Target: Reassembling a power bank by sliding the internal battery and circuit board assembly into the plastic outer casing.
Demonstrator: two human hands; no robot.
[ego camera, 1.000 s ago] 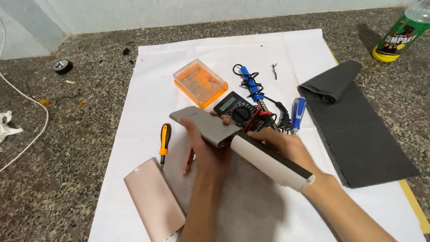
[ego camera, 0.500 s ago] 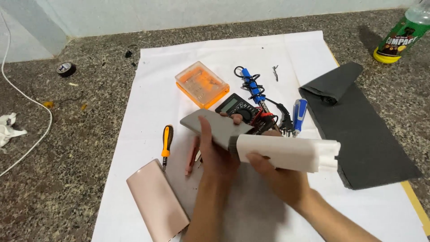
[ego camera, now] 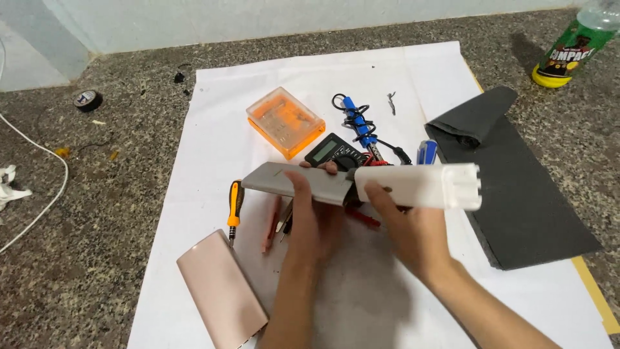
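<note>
Head view: my left hand (ego camera: 314, 216) grips the grey metal sleeve (ego camera: 298, 183) at centre frame, fingers clamped around it, while my right hand (ego camera: 413, 226) is closed on the white inner block (ego camera: 420, 186). The block looks mostly drawn out, its left end just at the sleeve's mouth; full separation remains. A pink casing (ego camera: 221, 291) lies at lower left on the white paper (ego camera: 271, 71).

Two bare forearms come up from the bottom edge, no sleeves on either. The left hand (ego camera: 314, 220) and right hand (ego camera: 413, 232) wear no gloves, rings or watch (none that shows, anyway), with short, plain fingernails.
</note>
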